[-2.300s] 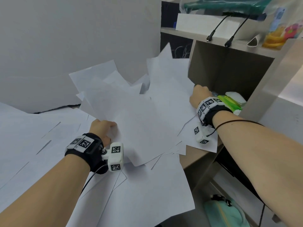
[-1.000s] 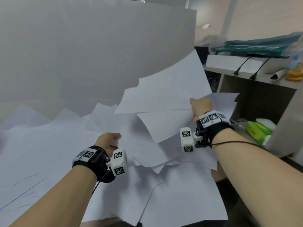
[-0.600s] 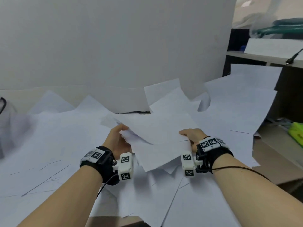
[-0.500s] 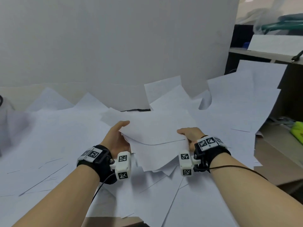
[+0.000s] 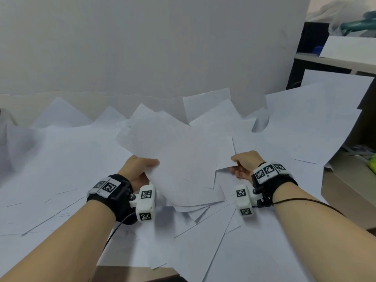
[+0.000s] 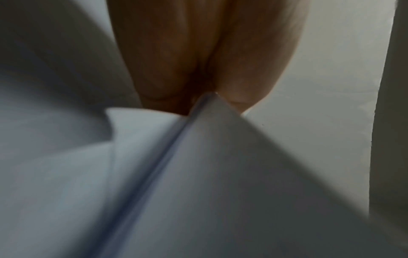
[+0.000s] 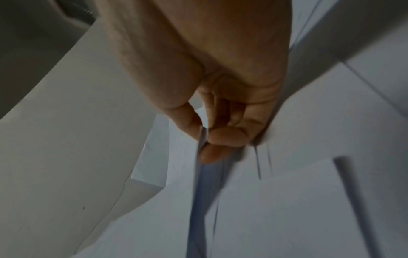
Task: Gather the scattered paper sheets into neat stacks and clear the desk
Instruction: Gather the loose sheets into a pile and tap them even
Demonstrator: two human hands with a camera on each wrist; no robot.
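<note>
Paper bundle [image 5: 183,159] is the main thing here, a loose handful of white sheets I've got lifted just above the mess, held between both hands in front of me. My left hand [image 5: 138,169] grips the bundle's left edge, thumb on top and the fingers tucked underneath; the left wrist view only shows the sheet edges [image 6: 198,131] running into my palm, pretty blurry. My right hand [image 5: 244,165] has the right edge, and the right wrist view makes it clearer: thumb and curled fingers [image 7: 225,136] pinching a few sheet edges together. So both hands are clamped on the same bundle. The sheets in it aren't squared up at all, corners stick out at different angles along the bottom.

Under and around the bundle, scattered sheets [image 5: 61,169] cover basically the whole tabletop [image 5: 126,274], overlapping every which way; only a brown strip of it shows at the near edge. More sheets [image 5: 315,119] are piled up to the right, leaning and curling against a shelf unit [image 5: 345,192]. Behind everything there's a big white board [image 5: 152,47] standing upright along the back. Something green [image 5: 373,165] pokes in at the far right edge on the shelf, too cut off to tell what it is. Both wrists have black straps with white marker blocks on them.
</note>
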